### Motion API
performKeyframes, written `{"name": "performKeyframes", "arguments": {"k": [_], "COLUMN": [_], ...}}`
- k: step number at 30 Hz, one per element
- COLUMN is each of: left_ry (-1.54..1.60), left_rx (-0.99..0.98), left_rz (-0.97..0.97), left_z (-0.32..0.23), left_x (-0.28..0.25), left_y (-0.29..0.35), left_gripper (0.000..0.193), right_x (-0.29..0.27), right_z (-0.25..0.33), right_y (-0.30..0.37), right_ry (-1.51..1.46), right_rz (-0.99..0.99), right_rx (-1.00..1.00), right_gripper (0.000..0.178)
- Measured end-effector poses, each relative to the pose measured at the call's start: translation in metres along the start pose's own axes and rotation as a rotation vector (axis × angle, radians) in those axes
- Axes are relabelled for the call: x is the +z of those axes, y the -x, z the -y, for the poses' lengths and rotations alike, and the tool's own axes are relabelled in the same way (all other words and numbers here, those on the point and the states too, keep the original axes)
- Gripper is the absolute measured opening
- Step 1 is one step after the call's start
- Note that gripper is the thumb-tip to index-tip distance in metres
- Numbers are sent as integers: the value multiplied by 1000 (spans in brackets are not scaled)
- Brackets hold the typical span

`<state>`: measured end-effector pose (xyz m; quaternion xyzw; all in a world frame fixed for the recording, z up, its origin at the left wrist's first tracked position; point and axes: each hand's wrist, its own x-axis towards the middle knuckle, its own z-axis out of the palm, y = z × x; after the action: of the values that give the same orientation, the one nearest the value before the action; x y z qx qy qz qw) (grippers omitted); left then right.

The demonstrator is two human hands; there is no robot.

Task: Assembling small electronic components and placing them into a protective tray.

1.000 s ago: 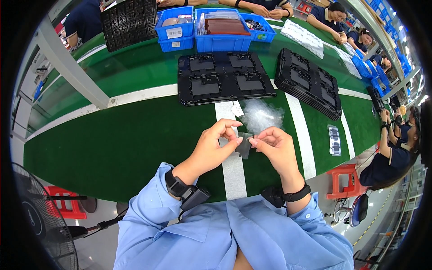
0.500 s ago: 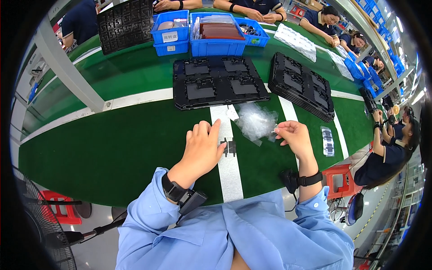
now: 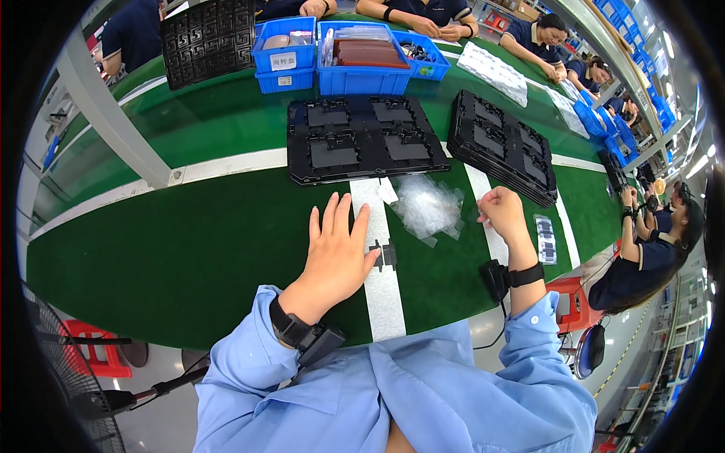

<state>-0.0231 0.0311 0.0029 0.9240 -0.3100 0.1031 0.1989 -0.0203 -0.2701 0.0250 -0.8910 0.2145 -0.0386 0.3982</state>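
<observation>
Green matting covers a big table [image 3: 151, 249], and people in dark blue shirts [image 3: 427, 13] sit along its far side. On a long white strip [image 3: 387, 313] that points toward the person lies a small, thin, black piece with little tabs [image 3: 388, 257]. Maybe it lies there because dark shows up well on white.

The person's left hand [image 3: 336, 257] is palm down and wide open, with its fingers spread. It grips nothing. Its thumb is at the left edge of the black piece, touching it or just over it; I cannot tell which. A flat hand like that could keep a light piece from sliding.

The right hand [image 3: 504, 214] is off to the right, with its fingers curled in and the tips close to the thumb. It looks like a pinch for thin things, but I cannot tell if anything is in it.

Between the hands, a bit further away, is a loose heap of clear plastic film pieces [image 3: 428, 208], perhaps put there for easy reach. Just behind is a flat black plastic tray with four pockets [image 3: 368, 143]. Beside that is a stack of black plastic trays [image 3: 510, 140], likely piled up to save room. Blue plastic bins [image 3: 366, 81] stand further back, out of the way.
</observation>
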Motion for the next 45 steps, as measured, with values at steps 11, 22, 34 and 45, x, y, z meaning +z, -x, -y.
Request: {"name": "performKeyframes", "arguments": {"k": [11,22,34,45], "left_ry": [27,12,-10,33], "left_rx": [-11,-9,-23,-3], "left_rz": [74,209,239,254], "left_z": [1,-1,-1,-2], "left_x": [1,-4,-10,-11], "left_y": [1,9,14,14], "left_gripper": [63,78,74,69], "right_x": [9,19,-4,43], "right_z": [-16,4,21,95], "right_y": [-14,-1,-14,-124], "right_ry": [222,-340,561,701], "right_rz": [-168,28,-102,516], "right_rx": [-309,2,-379,-509], "right_gripper": [22,23,23,46]}}
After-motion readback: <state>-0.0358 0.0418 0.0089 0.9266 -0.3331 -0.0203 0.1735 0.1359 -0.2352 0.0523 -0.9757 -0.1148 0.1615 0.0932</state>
